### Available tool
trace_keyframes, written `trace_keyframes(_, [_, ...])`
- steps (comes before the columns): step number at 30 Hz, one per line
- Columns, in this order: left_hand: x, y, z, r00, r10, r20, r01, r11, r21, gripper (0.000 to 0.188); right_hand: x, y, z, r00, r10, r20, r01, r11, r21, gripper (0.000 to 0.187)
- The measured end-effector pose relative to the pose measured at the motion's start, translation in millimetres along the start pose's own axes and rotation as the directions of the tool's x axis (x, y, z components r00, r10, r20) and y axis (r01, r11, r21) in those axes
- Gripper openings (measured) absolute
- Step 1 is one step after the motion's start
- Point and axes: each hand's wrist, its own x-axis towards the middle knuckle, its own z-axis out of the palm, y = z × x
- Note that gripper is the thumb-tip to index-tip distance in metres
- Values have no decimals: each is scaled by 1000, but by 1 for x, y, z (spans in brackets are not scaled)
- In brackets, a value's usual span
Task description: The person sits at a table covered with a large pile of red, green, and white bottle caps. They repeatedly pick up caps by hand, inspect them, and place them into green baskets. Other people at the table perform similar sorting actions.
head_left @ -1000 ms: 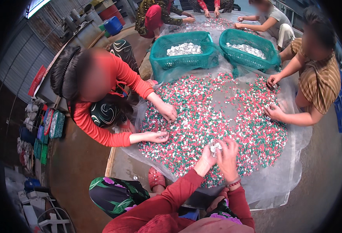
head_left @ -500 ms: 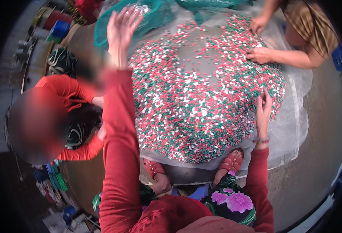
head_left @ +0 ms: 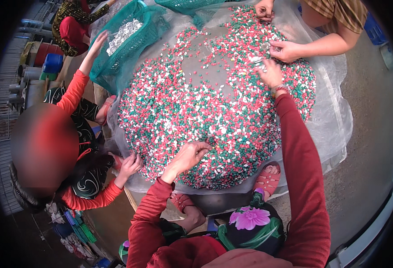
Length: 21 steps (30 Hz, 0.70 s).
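Observation:
Before me a broad heap of small red, green and white pieces [head_left: 192, 116] lies on a translucent sheet [head_left: 334, 107]. My left hand [head_left: 188, 157] rests over the near part of the heap, fingers bent and tips together; what they pinch, if anything, is hidden. Stretched out to the far right of the heap, my right hand [head_left: 271, 74] is blurred at the fingertips, where a cluster of white pieces [head_left: 256, 61] shows. Whether it holds them is unclear. Close beyond it, a co-worker's hand [head_left: 286, 51] pinches a white piece.
A green net basket [head_left: 102, 67] with white pieces inside stands at the far left. A co-worker in orange sleeves [head_left: 73, 96] sits at the left, one hand near the basket, the other at the heap's edge. Another person [head_left: 73, 27] crouches behind. Blue containers [head_left: 375, 29] stand far right.
My left hand has come down from the raised far left to the near heap. My right hand has reached forward and left. The left co-worker's arm now extends toward the net basket.

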Motion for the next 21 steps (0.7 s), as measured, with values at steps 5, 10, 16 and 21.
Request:
trace_keyframes(5, [-3,-14,-21,995,54,-84,-43,990,133,20,-68,-127,26,945,-111,309,44,976,214,35])
trace_keyframes(10, [60,-5,-52,953,-19,-301,47,995,85,27,-118,-158,29,980,-167,110,81,831,550,30])
trace_keyframes(16, [196,2,-84,925,147,-350,-68,971,227,31,-130,-156,-20,743,-107,660,-650,-351,675,49])
trace_keyframes(21, [304,-13,-54,844,322,-428,-93,875,475,40,-120,-124,-59,677,-225,701,-697,-500,513,49])
